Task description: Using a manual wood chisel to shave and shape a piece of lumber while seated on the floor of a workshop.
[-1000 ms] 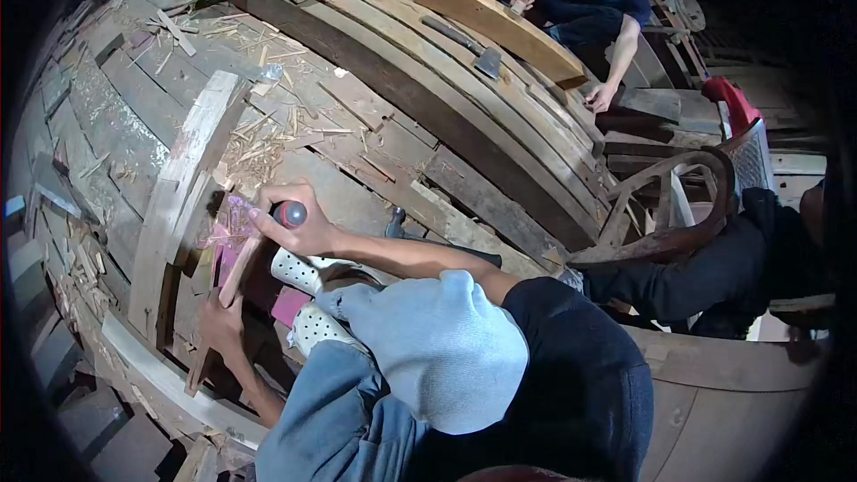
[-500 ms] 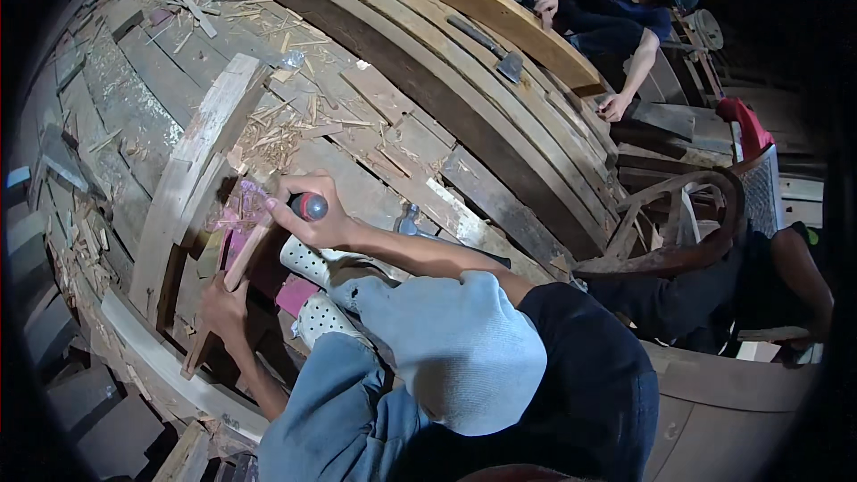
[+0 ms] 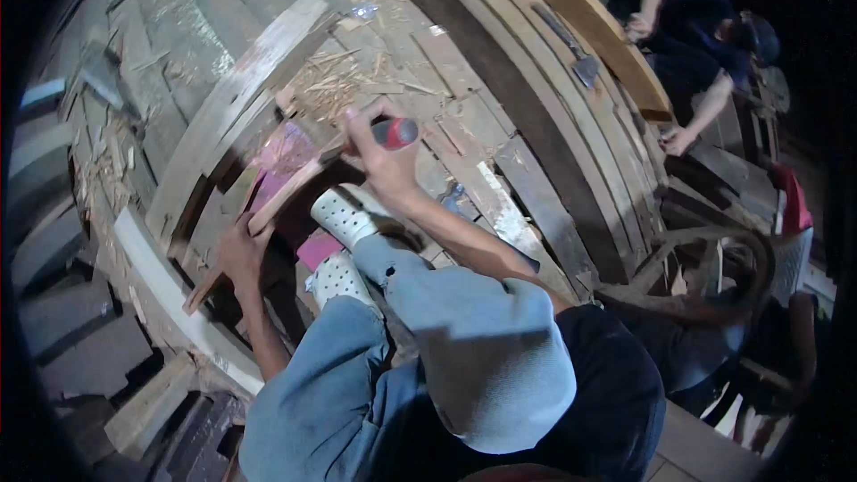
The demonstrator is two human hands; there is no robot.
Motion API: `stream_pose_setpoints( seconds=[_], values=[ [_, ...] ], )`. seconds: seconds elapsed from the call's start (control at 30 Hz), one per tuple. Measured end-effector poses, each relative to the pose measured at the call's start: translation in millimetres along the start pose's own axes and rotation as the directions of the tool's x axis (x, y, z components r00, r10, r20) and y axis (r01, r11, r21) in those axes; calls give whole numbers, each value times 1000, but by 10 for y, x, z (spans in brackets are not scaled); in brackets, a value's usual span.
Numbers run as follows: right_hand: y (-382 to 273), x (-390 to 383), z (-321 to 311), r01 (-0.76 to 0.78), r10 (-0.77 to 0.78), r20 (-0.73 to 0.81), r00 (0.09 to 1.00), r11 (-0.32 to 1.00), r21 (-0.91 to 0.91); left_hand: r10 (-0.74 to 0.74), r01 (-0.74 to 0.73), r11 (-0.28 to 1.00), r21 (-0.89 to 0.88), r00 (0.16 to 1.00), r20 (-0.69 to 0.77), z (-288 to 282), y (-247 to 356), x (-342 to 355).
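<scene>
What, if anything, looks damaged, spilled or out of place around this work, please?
Loose wood chips lie scattered over the floorboards beyond the held wooden strip, like uncleared litter. Also, the light-blue right trouser leg shows a small dark spot low down, apparently a hole, since it breaks the otherwise plain cloth.

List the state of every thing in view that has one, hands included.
Left hand: closed on the wooden strip.
Right hand: closed around the red-and-black handle.
Wooden strip: held, slanting.
Hammer: lying, partly hidden by the right forearm.
Broad-bladed tool: lying on planks, untouched.
Wood shavings: loose, scattered.
White shoes: worn.
</scene>
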State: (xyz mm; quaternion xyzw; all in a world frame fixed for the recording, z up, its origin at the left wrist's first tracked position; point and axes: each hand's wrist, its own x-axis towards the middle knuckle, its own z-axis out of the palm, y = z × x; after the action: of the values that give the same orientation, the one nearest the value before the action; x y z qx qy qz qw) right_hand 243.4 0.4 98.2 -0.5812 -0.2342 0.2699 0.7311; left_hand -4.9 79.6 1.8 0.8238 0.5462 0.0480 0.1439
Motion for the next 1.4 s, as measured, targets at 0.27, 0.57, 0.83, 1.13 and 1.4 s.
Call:
stream_pose_setpoints(
  seconds=[0.27, 0.57, 0.83, 1.13, 1.4],
  values=[
    [-188, 255, -382, -39, 0, 118, 993, 942, 333, 196, -199, 980, -17, 976, -95, 212, -78, -94],
    [191, 426, -552, 23, -38, 35, 999, 935, 355, 142, -145, 989, -41, 987, -72, 119, -160, -167],
    [178, 472, -567, 37, 100, -342, 934, 927, 372, 108, -104, 993, 59, 992, -71, 67, -97, -172],
    [-282, 919, -1029, 216, -43, -425, 904, 905, 368, 112, -108, 993, 47, 989, -95, 115, -63, -295],
    [962, 373, -288, -86, 300, -350, 887, 854, 513, 155, -149, 987, 64, 982, -112, 115, -69, -411]
  ],
)
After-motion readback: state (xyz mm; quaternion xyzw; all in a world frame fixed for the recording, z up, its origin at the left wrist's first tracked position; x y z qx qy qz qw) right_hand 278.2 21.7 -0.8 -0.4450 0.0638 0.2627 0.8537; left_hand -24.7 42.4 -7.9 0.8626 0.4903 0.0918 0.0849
